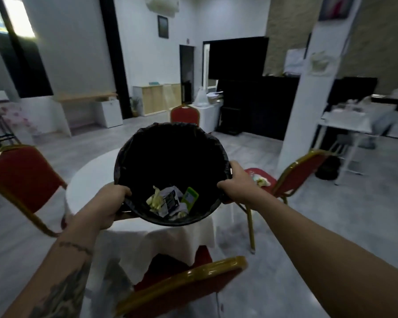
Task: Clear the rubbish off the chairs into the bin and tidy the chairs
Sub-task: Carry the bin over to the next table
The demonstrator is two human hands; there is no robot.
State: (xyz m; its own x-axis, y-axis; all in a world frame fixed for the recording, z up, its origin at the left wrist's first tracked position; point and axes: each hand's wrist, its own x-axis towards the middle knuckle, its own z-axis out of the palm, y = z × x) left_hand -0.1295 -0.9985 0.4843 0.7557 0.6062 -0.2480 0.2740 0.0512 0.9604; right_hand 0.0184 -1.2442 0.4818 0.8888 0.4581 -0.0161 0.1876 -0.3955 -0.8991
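Head view: both hands clasp the rim of the black-lined bin [170, 157], left hand [110, 203] near side, right hand [237, 182] far right — the remaining rubbish [261, 180] lies on the red chair seat [269, 180] just beyond the right hand, so that side leads

Both hands hold up a round bin lined with a black plastic bag [170, 157], its mouth tilted toward the camera. The left hand [108, 203] grips the near-left rim; the right hand [237, 182] grips the right rim. Inside, between the hands, lie crumpled yellowish scraps [155, 199], a torn dark-printed wrapper [170, 198] and a green packet [189, 197]. Below the bin stands a round desk under a white cloth [87, 180]. Just beyond the right hand, a red-cushioned gold-framed chair [301, 175] carries pale crumpled rubbish [261, 181] on its seat. Similar chairs stand left of the left hand [25, 177] and below both hands [182, 288].
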